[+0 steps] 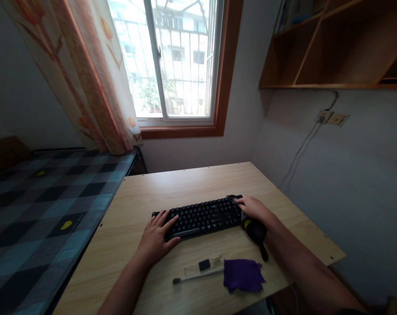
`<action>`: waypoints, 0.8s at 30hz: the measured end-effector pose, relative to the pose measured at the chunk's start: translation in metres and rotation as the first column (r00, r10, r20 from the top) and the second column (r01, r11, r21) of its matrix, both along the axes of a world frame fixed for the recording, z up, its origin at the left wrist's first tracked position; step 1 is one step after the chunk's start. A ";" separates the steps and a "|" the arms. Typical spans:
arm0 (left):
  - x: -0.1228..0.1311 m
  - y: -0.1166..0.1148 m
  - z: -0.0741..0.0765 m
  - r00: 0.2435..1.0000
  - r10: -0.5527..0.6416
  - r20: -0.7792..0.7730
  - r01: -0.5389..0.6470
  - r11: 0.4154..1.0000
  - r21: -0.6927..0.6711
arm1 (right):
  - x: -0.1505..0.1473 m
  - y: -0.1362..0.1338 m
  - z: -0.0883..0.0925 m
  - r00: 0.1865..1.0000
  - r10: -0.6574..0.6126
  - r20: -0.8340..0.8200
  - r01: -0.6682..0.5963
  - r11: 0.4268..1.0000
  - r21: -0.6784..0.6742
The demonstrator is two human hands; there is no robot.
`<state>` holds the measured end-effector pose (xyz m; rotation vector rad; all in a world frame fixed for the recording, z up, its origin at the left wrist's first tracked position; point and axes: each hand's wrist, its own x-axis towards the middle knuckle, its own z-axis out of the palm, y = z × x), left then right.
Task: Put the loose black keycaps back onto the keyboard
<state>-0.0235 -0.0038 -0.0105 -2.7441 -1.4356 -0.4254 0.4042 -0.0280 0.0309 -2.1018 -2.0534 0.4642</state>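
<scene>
A black keyboard (205,216) lies at a slight slant on the wooden table. My left hand (157,234) rests over its left end, fingers spread across the keys and thumb by the front edge. At the far right corner, my right hand (252,208) has its fingers closed on the keyboard; some of them are hidden. Just below that hand is a black bulb-shaped object with a yellow band (255,231) and a narrow tip, beside the keyboard. Nearer to me lie a purple cloth (243,274), a thin brush-like stick (198,275) and a small black square piece (204,264).
The light wooden table (185,183) stands against the wall beneath a window (182,61). To the left is a bed with a checked cover (64,197). Wooden shelves (343,48) hang at the right, above a wall socket (332,118) with a cable.
</scene>
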 end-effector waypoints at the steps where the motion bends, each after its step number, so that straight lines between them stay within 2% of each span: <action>1: 0.000 0.000 0.000 1.000 0.003 -0.002 -0.003 1.000 -0.005 | 0.001 -0.006 -0.002 1.000 0.004 -0.001 -0.004 1.000 -0.002; 6: 0.001 0.001 -0.002 1.000 0.014 -0.002 -0.014 1.000 -0.013 | 0.000 -0.041 -0.004 0.999 0.023 0.026 -0.023 1.000 -0.019; 11: 0.001 0.003 -0.004 1.000 0.004 0.009 -0.004 1.000 0.001 | -0.007 -0.076 -0.005 1.000 -0.011 0.009 0.011 0.999 -0.030; 15: 0.000 0.004 -0.005 1.000 -0.006 0.021 0.006 1.000 0.009 | -0.004 -0.091 0.000 1.000 -0.001 0.006 0.002 0.998 -0.071; 19: -0.001 0.004 -0.004 1.000 -0.010 0.018 0.010 1.000 0.008 | -0.001 -0.078 0.019 0.999 0.037 0.033 -0.034 0.995 -0.095; 24: 0.000 0.001 -0.002 1.000 -0.009 0.020 0.009 1.000 0.000 | -0.013 -0.027 0.042 0.998 0.029 0.059 -0.031 0.999 0.037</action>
